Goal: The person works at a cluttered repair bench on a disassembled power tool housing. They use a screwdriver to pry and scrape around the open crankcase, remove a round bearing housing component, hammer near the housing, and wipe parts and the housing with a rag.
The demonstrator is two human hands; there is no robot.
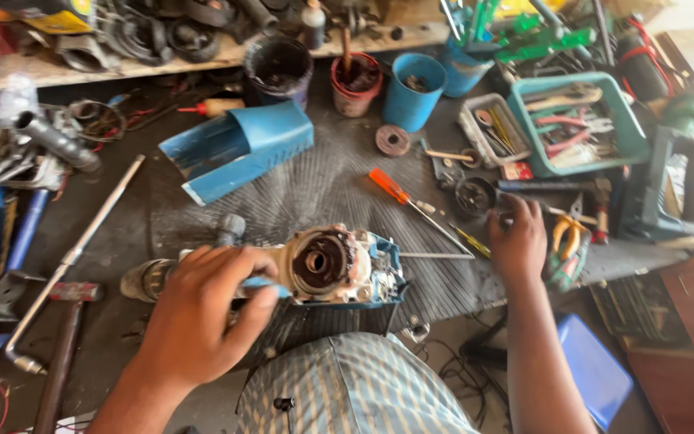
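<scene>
My left hand [202, 313] grips an opened power tool body [339, 269], blue and grey with a greasy round bore facing up, resting on a ribbed dark mat [315, 189] in front of my knee. My right hand [517, 241] reaches out to the right over the mat's edge, fingers curled near a small black round part [474, 195] and orange-handled pliers [565, 233]; whether it holds anything is unclear. An orange-handled screwdriver [399, 195] lies between the tool and that hand.
A blue plastic housing cover [238, 149] lies at the back left. Blue cups [414, 90], a red pot [357, 83], a teal tray of tools [576, 120] and a green tool [672, 181] crowd the back and right. A long metal wrench [74, 253] and hammer [62, 337] lie left.
</scene>
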